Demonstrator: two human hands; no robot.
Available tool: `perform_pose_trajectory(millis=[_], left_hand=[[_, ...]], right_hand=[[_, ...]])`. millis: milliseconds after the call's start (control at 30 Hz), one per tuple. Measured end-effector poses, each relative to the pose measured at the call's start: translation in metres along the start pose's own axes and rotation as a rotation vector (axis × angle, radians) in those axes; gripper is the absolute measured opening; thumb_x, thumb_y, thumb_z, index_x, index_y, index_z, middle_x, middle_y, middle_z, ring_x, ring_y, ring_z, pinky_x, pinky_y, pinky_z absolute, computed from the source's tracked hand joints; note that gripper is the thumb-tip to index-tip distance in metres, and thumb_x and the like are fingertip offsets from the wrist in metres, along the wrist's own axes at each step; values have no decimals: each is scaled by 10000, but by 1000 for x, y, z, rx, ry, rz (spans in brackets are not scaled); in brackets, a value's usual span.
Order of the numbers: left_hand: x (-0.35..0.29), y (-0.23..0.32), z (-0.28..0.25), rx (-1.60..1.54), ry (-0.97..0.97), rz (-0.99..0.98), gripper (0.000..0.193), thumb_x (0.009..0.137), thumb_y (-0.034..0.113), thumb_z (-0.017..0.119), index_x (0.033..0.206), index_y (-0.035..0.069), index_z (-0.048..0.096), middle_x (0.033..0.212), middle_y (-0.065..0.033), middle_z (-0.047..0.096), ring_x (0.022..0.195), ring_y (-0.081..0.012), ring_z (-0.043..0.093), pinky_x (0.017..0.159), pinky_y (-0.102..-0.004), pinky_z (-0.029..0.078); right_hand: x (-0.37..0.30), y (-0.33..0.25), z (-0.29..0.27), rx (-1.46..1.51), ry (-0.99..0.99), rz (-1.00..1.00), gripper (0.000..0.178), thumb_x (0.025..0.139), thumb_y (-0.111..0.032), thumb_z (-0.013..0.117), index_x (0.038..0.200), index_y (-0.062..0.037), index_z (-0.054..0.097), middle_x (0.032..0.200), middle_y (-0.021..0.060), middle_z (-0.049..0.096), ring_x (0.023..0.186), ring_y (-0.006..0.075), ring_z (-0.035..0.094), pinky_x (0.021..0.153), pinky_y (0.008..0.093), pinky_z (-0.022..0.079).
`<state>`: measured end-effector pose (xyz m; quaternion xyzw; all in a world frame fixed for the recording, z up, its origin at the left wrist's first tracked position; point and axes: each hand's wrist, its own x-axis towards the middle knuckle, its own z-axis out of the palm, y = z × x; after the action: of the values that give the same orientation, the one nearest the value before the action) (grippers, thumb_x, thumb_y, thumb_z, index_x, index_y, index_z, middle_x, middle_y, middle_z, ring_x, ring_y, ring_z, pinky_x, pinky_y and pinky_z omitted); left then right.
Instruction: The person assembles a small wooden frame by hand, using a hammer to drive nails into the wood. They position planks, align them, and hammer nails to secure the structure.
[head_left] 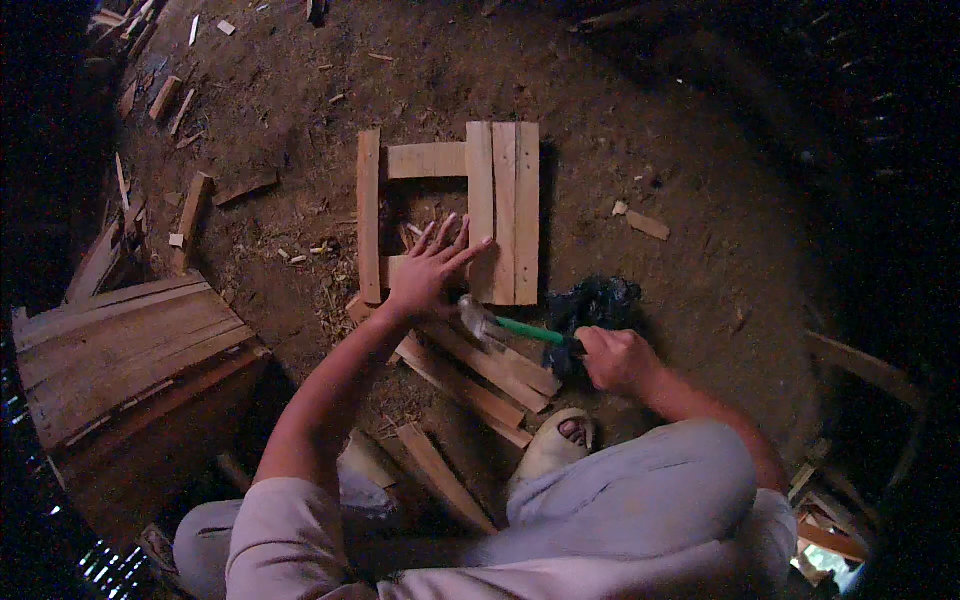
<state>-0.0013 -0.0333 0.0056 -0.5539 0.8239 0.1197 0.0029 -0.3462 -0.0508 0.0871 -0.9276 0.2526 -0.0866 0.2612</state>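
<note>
A wooden frame with slats (505, 200) lies flat on the ground before me. Its right side is covered by slats laid edge to edge, a single slat runs along the left, and a gap shows between them. My left hand (430, 270) rests on the frame's near crosspiece, fingers spread, fingertips reaching the gap and the edge of the right-hand slats. In my right hand (618, 360) is a hammer (525, 328) with a green handle, its metal head beside my left wrist, near the frame's near edge. Part of the near crosspiece is hidden under my left hand.
Loose wooden slats (470, 375) lie between the frame and my feet. A black plastic bag (600, 305) sits right of the frame. At the left stands a wooden crate (130, 340). Wood scraps (195, 220) are scattered over the dirt floor (650, 120).
</note>
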Motion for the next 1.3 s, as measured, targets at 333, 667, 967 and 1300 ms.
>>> perform_pose_trajectory(millis=[333, 667, 967, 1300], left_hand=[[-3, -1, 4, -10, -1, -3, 1045, 639, 499, 766, 1523, 294, 248, 1590, -137, 200, 1476, -327, 142, 1199, -494, 106], [-10, 3, 6, -72, -2, -4, 1013, 659, 496, 745, 1522, 299, 253, 1594, -125, 193, 1473, -333, 156, 1195, -506, 110], [-7, 3, -2, -158, 11, -13, 1000, 657, 478, 739, 1519, 296, 267, 1588, -124, 215, 1475, -333, 148, 1197, -510, 98], [-9, 3, 5, -169, 40, -5, 1018, 650, 431, 748, 1526, 306, 244, 1605, -118, 158, 1480, -319, 139, 1198, -496, 94]], right_hand=[[-5, 0, 4, -13, 36, -1, 229, 782, -37, 580, 1008, -17, 547, 768, 137, 611, 623, 325, 636, 540, 407, 524], [-5, -10, 2, 39, 175, -155, 156, 861, -87, 523, 977, -7, 591, 727, 131, 616, 559, 268, 636, 478, 383, 537], [-7, -3, 4, 24, 109, -126, 178, 830, -69, 544, 996, -9, 571, 726, 136, 596, 577, 282, 637, 489, 391, 536], [-7, -10, 1, 105, 49, -78, 220, 786, -63, 606, 987, -10, 537, 760, 146, 606, 628, 326, 633, 539, 414, 516]])
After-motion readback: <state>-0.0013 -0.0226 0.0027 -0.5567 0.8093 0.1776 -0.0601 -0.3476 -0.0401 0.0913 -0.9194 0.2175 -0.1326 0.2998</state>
